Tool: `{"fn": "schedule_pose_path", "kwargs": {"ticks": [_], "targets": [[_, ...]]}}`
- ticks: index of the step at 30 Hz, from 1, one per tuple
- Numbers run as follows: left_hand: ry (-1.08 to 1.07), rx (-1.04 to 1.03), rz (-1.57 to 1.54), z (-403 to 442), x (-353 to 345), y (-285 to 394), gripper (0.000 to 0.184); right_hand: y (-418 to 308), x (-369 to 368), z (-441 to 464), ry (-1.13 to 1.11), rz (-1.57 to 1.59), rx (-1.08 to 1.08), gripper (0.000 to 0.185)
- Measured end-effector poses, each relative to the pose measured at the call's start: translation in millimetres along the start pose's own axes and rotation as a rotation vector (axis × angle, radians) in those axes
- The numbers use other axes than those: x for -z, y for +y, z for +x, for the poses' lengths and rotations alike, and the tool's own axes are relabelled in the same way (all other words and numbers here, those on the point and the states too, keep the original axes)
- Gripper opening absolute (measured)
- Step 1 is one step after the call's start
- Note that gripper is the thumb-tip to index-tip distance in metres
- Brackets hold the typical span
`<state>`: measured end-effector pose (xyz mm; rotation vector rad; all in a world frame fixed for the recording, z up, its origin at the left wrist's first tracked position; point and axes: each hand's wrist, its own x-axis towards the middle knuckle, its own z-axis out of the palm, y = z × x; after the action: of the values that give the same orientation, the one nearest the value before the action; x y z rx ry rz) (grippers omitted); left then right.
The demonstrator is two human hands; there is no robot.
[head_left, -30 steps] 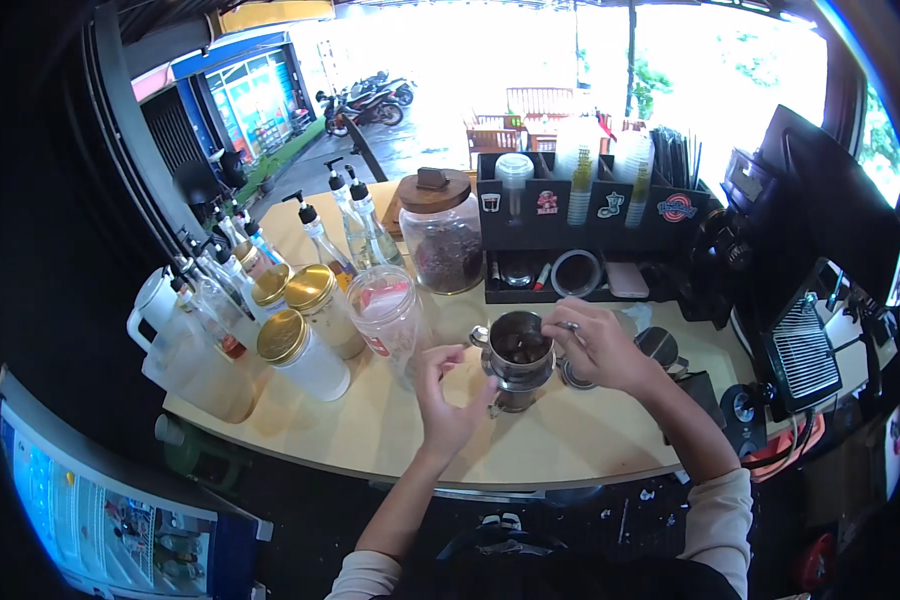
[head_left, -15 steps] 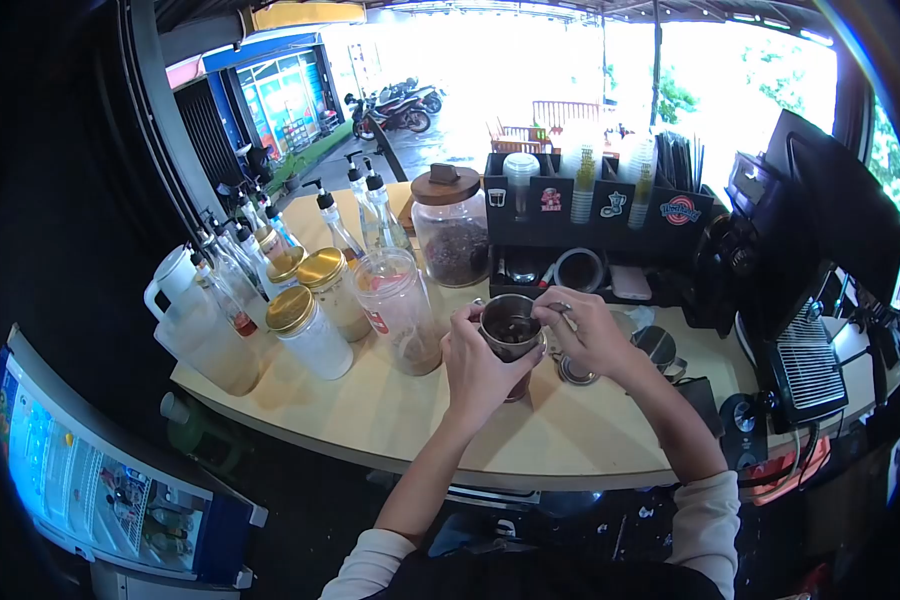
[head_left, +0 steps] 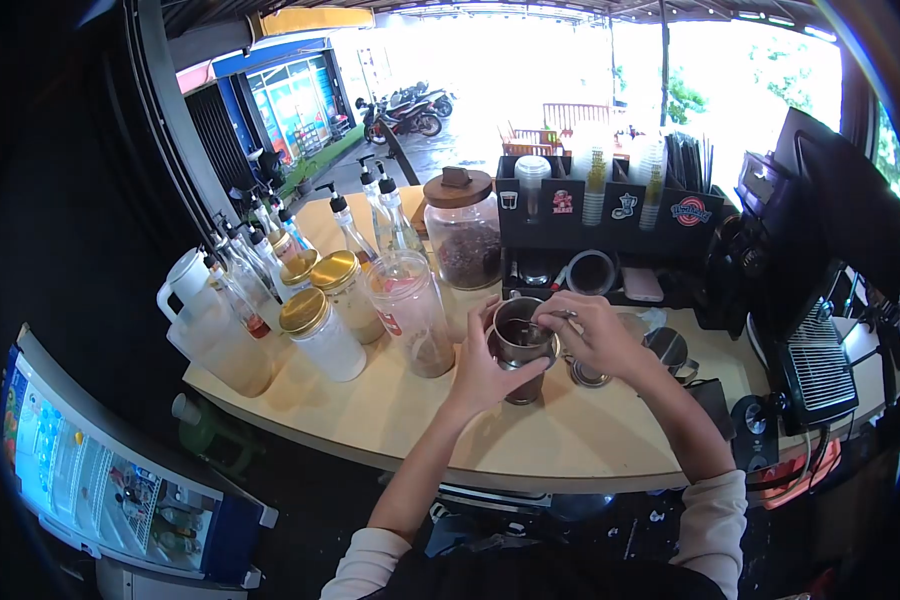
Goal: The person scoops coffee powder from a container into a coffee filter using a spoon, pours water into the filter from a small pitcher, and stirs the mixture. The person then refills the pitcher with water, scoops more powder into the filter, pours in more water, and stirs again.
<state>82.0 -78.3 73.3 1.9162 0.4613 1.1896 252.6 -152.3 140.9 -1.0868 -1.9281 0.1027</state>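
Observation:
My left hand [head_left: 482, 372] is wrapped round a metal cup [head_left: 522, 352] at the middle of the counter. Dark contents show inside the cup's mouth. Pinched in my right hand [head_left: 600, 335] is a spoon [head_left: 564, 314], its thin handle sticking out past the fingers and its lower end down in the cup. Beneath the cup part of another vessel [head_left: 523, 392] shows, mostly covered by the cup and my left hand. A tall clear plastic jar [head_left: 415, 325] with a red mark stands just left of my left hand.
Gold-lidded jars [head_left: 330, 345], a pitcher [head_left: 215, 340] and several pump bottles crowd the left. Behind are a wooden-lidded jar of dark beans [head_left: 467, 255] and a black cup organizer [head_left: 610, 225]. A steel jug [head_left: 665, 348] and an espresso machine [head_left: 810, 360] stand right.
The whole view has shifted slightly. The cup is tipped a little differently, and my right hand with the spoon has moved slightly over its mouth. Both hands keep their holds.

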Motion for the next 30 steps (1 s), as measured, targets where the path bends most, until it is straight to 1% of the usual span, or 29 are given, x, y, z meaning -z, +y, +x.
{"fn": "schedule_pose_path", "kwargs": {"ticks": [1, 2, 4, 5, 7, 8, 10, 11, 13, 14, 16, 18, 20, 23, 25, 26, 27, 29, 30], "targets": [[0.051, 0.02, -0.033, -2, -6, 5, 0.092, -1, -1, 0, -0.012, 0.01, 0.004, 0.009], [0.049, 0.021, -0.034, -2, -9, 4, 0.092, 0, -1, 1, -0.011, 0.009, 0.002, 0.009], [0.087, 0.087, 0.221, 1, -12, 2, 0.09, 4, 1, 4, 0.008, -0.093, -0.042, 0.01], [0.087, 0.083, 0.217, 2, -11, 4, 0.09, 3, 1, 3, 0.009, -0.099, -0.041, 0.01], [0.103, 0.073, 0.235, 4, -8, 10, 0.081, 0, -1, 0, -0.005, 0.024, -0.027, 0.011], [0.104, 0.073, 0.232, 5, -7, 9, 0.081, -2, -1, 0, -0.007, 0.022, -0.027, 0.011], [0.085, -0.003, 0.179, 6, -3, 7, 0.074, -7, 1, 1, -0.036, -0.006, -0.006, 0.011], [0.085, -0.002, 0.179, 6, -1, 8, 0.074, -6, 1, 0, -0.036, -0.006, -0.007, 0.011], [0.034, -0.044, 0.103, 9, 3, 9, 0.074, -4, 5, 1, 0.07, -0.054, -0.085, 0.009], [0.035, -0.048, 0.101, 10, 5, 9, 0.074, -5, 5, 1, 0.071, -0.058, -0.082, 0.009], [-0.013, -0.054, 0.028, 11, 10, 10, 0.076, -13, 4, -3, 0.023, 0.023, -0.007, 0.009], [-0.031, -0.078, 0.059, 13, 14, 13, 0.077, -17, 3, -3, 0.033, 0.04, -0.03, 0.009], [-0.049, -0.095, 0.089, 14, 16, 11, 0.079, -16, 6, -1, 0.119, -0.029, -0.066, 0.009], [-0.076, -0.122, 0.112, 17, 19, 7, 0.082, -22, 6, -5, 0.048, -0.003, -0.05, 0.009], [-0.091, -0.113, 0.043, 18, 21, 10, 0.077, -27, 4, -5, 0.043, -0.019, -0.007, 0.01], [-0.092, -0.111, 0.042, 19, 22, 9, 0.077, -29, 3, -5, 0.041, -0.034, 0.034, 0.011], [-0.103, -0.142, 0.049, 21, 23, 7, 0.077, -27, 4, -5, 0.04, -0.034, 0.03, 0.011], [-0.113, -0.171, 0.053, 23, 24, 7, 0.078, -22, 6, -4, 0.15, 0.0, -0.05, 0.013], [-0.119, -0.164, 0.04, 24, 24, 10, 0.079, -26, 6, -4, 0.148, 0.0, -0.049, 0.013]]}}
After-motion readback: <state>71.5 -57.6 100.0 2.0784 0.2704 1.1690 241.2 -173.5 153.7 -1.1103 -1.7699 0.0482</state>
